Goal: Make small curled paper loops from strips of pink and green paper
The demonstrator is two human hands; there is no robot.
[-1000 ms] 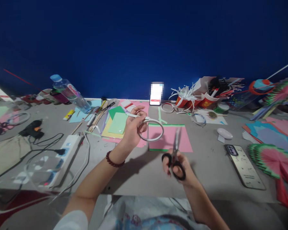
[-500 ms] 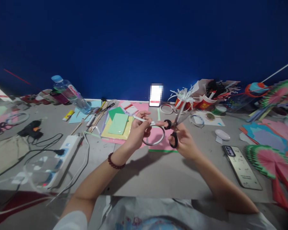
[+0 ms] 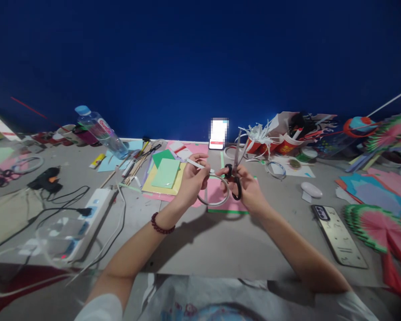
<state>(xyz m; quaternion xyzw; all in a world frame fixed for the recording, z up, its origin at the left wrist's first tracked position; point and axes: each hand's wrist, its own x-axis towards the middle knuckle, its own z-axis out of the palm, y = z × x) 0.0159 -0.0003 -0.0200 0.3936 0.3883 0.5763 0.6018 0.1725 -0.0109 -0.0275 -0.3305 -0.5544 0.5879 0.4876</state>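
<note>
My left hand (image 3: 191, 183) pinches a thin white ring (image 3: 214, 204) by its upper left side, holding it above pink paper. A narrow white strip (image 3: 195, 164) runs through the same fingers, and its free end sticks out to the upper left. Looped on my right hand (image 3: 250, 191) is a pair of scissors (image 3: 237, 189) with black handles. The blades point up, away from the ring. Fingertips of that hand are at the ring's right side; whether they press on it or the strip I cannot tell.
Green and yellow paper sheets (image 3: 165, 174) lie left of my hands. A lit phone (image 3: 218, 133) leans at the wall. Red cups (image 3: 289, 145) with paper strips and tools stand at the back right. A power strip (image 3: 90, 223) is at left, another phone (image 3: 339, 236) at right.
My right hand has moved left with the scissors, bringing its fingers to the ring. The blades now point more steeply upward. My left hand keeps the ring and strip nearly in place.
</note>
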